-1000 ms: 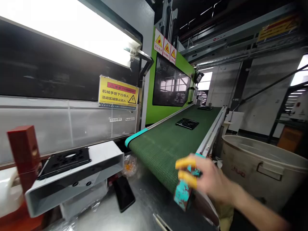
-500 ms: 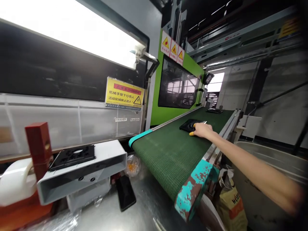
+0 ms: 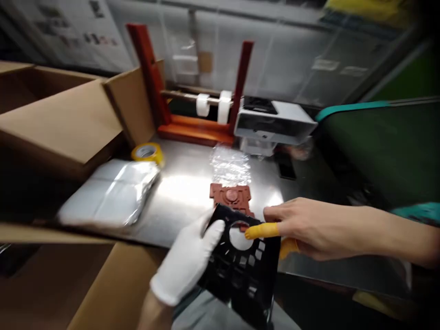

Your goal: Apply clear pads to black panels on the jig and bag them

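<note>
While the left hand [image 3: 189, 256] holds it, black panel [image 3: 235, 279], glossy, round-holed

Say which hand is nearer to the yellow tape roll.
Left: the left hand is below and right of the yellow tape roll in view; the right hand is farther right.

A single head-worn camera looks forward and down over the bench [image 3: 185, 185] — near enough that the left hand [image 3: 189, 256], right hand [image 3: 299, 229] and panel [image 3: 237, 277] loom large low in the middle. The wall [image 3: 285, 68] stands across the far side; the frame's left edge cuts the box [image 3: 58, 121], its right edge the belt [image 3: 385, 151].
</note>
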Demonstrator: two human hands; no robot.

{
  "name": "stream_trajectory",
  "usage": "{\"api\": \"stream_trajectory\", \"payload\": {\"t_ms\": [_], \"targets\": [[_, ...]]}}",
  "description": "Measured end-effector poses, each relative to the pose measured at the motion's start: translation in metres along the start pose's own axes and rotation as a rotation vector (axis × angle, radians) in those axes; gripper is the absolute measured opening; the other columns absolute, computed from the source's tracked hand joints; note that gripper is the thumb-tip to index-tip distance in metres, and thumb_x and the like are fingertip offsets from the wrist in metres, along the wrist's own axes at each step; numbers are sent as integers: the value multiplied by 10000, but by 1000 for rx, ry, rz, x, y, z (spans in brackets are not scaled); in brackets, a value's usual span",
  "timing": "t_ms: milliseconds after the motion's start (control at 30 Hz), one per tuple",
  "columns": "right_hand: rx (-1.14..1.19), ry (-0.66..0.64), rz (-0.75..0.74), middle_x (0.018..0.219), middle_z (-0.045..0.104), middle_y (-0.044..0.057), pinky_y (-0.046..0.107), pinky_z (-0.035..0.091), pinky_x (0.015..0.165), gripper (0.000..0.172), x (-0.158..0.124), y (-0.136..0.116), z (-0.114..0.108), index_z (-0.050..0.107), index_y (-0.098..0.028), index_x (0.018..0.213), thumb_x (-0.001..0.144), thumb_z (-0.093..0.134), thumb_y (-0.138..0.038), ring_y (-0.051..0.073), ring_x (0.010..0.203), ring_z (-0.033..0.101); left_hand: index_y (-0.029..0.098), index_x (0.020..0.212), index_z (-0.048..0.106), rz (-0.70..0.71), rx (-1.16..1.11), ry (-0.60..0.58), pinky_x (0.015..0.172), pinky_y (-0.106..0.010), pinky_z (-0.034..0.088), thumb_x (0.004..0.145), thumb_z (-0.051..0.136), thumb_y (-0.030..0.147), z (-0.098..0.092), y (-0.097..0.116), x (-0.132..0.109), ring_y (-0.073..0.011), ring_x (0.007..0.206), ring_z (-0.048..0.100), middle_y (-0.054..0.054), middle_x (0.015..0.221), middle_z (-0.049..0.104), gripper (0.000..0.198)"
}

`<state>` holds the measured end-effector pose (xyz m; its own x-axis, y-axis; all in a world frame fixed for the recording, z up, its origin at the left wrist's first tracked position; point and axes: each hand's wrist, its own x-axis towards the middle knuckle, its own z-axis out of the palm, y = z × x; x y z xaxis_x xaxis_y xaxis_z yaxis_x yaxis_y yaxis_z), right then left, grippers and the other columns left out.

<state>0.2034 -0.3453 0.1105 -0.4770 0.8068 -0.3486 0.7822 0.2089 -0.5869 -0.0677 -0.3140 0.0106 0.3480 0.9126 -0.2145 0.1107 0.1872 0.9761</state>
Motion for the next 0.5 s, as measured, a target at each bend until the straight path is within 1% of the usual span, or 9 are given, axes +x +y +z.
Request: {"api": "stream_trajectory", "payload": {"t_ms": [67,100,167,200,267,300,367,433,500], "targets": [[107,46,-80,1048,717,44,321,523,831,389,20,14,26,706,-281,1223,841,711,-213,182,854,673,228,1285,658,-4,-43,-12,962,-365,522,999,512,441,-18,-11,-20,-263,1161,605,-61,1265,670,386],[193,111,-77,1108,714,56,337,534,837,467,29,23,40,642,-298,1323,863,703,-248,203,895,678,218,1311,648,0,-80,5,973,-354,511,1023,459,428,-24,-17,-26,-261,1179,598,-54,1269,672,403],[467,300,22,1187,700,53,358,549,849,577,43,36,73,508,-334,1447,897,680,-303,222,963,678,199,1355,621,2,-172,84,1021,-346,479,1053,396,391,-32,-30,-32,-249,1208,586,-48,1295,662,423],[657,421,85,1180,703,47,356,560,822,558,49,38,91,504,-338,1444,909,662,-343,224,959,683,200,1365,616,-5,-220,121,1042,-342,465,1056,393,382,-34,-35,-33,-244,1218,583,-46,1307,657,422],[1038,528,212,1145,719,57,370,574,777,444,57,33,127,597,-300,1351,933,604,-451,241,942,695,208,1375,611,-27,-300,142,1057,-344,456,1056,399,375,-35,-43,-34,-247,1237,576,-45,1339,641,418],[1198,531,269,1133,726,76,402,575,800,456,60,25,142,623,-271,1326,953,538,-519,268,974,695,210,1372,616,-31,-331,131,1058,-349,458,1056,400,375,-35,-44,-33,-252,1247,571,-47,1353,633,417],[1439,488,353,1101,741,106,465,562,861,568,65,5,164,649,-226,1306,970,414,-619,317,1040,685,209,1359,629,-24,-363,110,1078,-354,448,1056,403,371,-33,-44,-32,-257,1271,557,-48,1371,622,411],[1599,434,390,1087,750,115,505,536,922,661,69,-14,171,648,-204,1318,966,346,-675,344,1096,668,212,1364,625,-21,-351,97,1105,-348,426,1055,413,364,-32,-43,-29,-251,1287,547,-42,1377,619,404],[1713,415,393,1099,751,110,518,509,969,710,71,-27,168,645,-200,1325,955,320,-711,348,1135,654,220,1380,611,-26,-323,74,1100,-334,428,1058,408,365,-30,-42,-25,-240,1280,555,-35,1372,623,407]]}}
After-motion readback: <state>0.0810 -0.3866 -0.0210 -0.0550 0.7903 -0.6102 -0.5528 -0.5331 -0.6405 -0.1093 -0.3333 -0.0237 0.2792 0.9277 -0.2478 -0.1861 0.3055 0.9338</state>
